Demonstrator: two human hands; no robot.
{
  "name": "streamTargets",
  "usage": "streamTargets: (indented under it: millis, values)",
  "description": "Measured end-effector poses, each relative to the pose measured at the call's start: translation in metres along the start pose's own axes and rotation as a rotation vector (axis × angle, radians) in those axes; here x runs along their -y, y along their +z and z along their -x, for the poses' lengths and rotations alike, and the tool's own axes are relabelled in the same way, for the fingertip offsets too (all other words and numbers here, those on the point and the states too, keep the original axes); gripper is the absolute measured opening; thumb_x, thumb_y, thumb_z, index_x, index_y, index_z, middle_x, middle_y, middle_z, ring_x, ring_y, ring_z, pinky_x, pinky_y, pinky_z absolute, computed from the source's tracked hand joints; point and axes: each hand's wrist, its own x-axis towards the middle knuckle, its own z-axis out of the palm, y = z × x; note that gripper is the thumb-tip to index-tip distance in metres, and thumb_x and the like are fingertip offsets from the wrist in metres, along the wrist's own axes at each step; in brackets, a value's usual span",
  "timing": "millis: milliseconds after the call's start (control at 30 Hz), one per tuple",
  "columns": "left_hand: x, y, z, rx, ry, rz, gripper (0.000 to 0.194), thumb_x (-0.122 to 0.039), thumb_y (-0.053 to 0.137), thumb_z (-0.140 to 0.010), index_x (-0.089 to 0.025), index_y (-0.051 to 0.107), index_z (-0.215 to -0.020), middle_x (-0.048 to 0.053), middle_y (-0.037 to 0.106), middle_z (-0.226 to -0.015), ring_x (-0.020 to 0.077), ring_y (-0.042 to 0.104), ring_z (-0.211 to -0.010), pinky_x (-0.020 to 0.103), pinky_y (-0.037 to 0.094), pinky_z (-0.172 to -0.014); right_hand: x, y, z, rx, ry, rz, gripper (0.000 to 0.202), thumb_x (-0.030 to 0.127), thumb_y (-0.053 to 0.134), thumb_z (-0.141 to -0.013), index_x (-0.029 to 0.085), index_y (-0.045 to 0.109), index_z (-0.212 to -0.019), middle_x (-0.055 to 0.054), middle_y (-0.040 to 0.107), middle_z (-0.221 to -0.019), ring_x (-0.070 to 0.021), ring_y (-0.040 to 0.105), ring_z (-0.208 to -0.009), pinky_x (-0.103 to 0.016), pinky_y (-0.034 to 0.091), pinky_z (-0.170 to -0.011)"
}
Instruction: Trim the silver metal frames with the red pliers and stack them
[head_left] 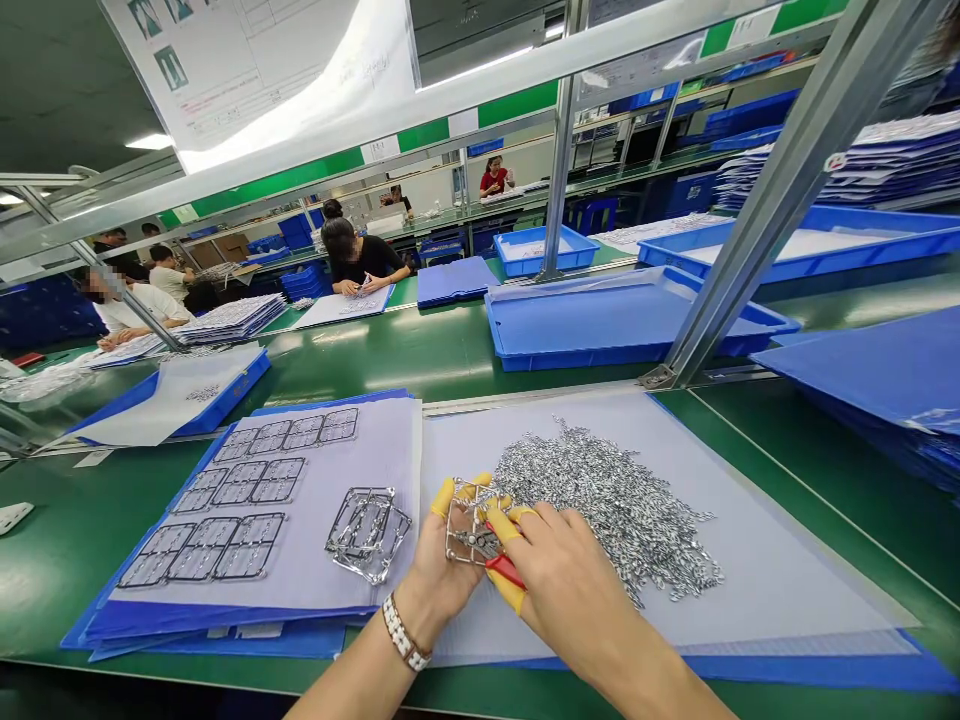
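Observation:
My left hand point(439, 560), with yellow finger cots on its fingertips, holds a shiny metallic sprue frame point(453, 530) of small parts. Red-handled nippers point(504, 570) are in my right hand point(562, 570), their jaws inside the frame; whether they touch a runner I cannot tell. Just beyond my hands spreads a large heap of small silvery parts point(592, 500) on a white sheet point(780, 590). To the left, a small pile of sprue frames point(367, 530) lies on a pale sheet point(300, 590), beside rows of flat sprue frames point(214, 548).
A metal post point(780, 200) rises at the right behind the heap. Blue trays stand past it, one large tray point(585, 355) in the middle and a tilted tray point(232, 390) at left. Blue sheets point(885, 370) are stacked at right. Several people work at benches farther back.

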Motion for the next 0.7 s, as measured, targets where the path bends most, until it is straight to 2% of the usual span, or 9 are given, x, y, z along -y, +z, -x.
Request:
streamTargets:
  millis: [133, 300, 467, 600, 700]
  values:
    - [-0.0007, -0.0034, -0.0016, -0.009, -0.012, 0.017, 0.045, -0.046, 0.049, -0.088, -0.013, 0.06, -0.116, 0.011, 0.068, -0.101, 0.0227, 0.063, -0.088, 0.031, 0.045, -0.079, 0.0007, 0.0023, -0.0011, -0.029, -0.01, 0.018, 0.041, 0.028, 0.074, -0.069, 0.017, 0.062, -0.106, -0.003, 0.064, -0.078, -0.0202, 0.052, -0.074, -0.033, 0.031, -0.066]
    - [-0.0024, 0.0032, 0.0002, -0.033, -0.006, -0.026, 0.044, -0.045, 0.046, -0.089, -0.013, 0.061, -0.115, 0.011, 0.068, -0.094, 0.0191, 0.063, -0.074, 0.028, 0.044, -0.067, 0.0024, 0.0038, -0.0033, 0.001, 0.004, 0.053, 0.043, 0.031, 0.074, -0.069, 0.017, 0.061, -0.107, -0.004, 0.064, -0.079, -0.0204, 0.052, -0.075, -0.034, 0.03, -0.067]
    - [-0.0028, 0.005, 0.0025, -0.139, 0.007, -0.101, 0.045, -0.044, 0.045, -0.09, -0.012, 0.06, -0.118, 0.008, 0.068, -0.085, 0.0157, 0.06, -0.066, 0.025, 0.038, -0.055, 0.0045, 0.0032, -0.006, 0.03, 0.011, 0.114, 0.043, 0.033, 0.076, -0.068, 0.016, 0.062, -0.105, -0.003, 0.064, -0.075, -0.0206, 0.053, -0.074, -0.035, 0.029, -0.065]
    - [-0.0021, 0.0025, 0.0016, -0.163, 0.02, -0.13, 0.047, -0.045, 0.046, -0.09, -0.012, 0.057, -0.121, 0.009, 0.068, -0.087, 0.0169, 0.061, -0.069, 0.025, 0.039, -0.055, 0.0064, 0.0023, -0.0056, 0.055, 0.021, 0.11, 0.031, 0.031, 0.076, -0.068, 0.019, 0.064, -0.093, -0.001, 0.063, -0.073, -0.0198, 0.054, -0.071, -0.035, 0.03, -0.066]
    - [0.0001, 0.0026, -0.0001, -0.147, 0.022, -0.107, 0.046, -0.045, 0.047, -0.089, -0.012, 0.059, -0.119, 0.008, 0.067, -0.083, 0.0162, 0.059, -0.065, 0.026, 0.04, -0.057, 0.008, 0.0035, -0.0041, 0.068, 0.042, 0.125, 0.031, 0.029, 0.077, -0.066, 0.019, 0.064, -0.092, -0.002, 0.063, -0.073, -0.0199, 0.054, -0.07, -0.035, 0.03, -0.066]
